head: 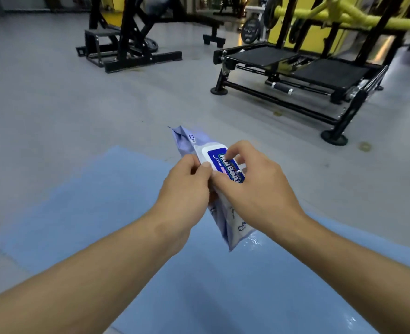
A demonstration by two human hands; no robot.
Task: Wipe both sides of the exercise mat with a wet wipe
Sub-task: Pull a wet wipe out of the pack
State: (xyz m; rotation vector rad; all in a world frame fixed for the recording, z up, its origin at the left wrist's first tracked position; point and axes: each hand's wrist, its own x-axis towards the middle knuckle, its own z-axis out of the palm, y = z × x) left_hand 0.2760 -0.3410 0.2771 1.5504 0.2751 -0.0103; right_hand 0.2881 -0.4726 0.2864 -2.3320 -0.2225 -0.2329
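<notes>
Head view: pack of wipes (pixel 225 225) held over mat (pixel 102 213)

Head view shows the left hand (pixel 187 186) clasping one side of the pack of wipes, thumb at the edge of its white lid (pixel 214 156). The right hand (pixel 254 186) grasps the lid from the other side, fingers curled over its blue label. Directly below the grip, the blue mat lies flat on the grey floor (pixel 54 104). Beyond the grip, well apart, stand black gym machines (pixel 295 75).

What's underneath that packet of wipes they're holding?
The blue exercise mat, spread on the grey floor. The left hand and right hand hold the wipes pack above it, hiding the mat directly beneath.
</notes>
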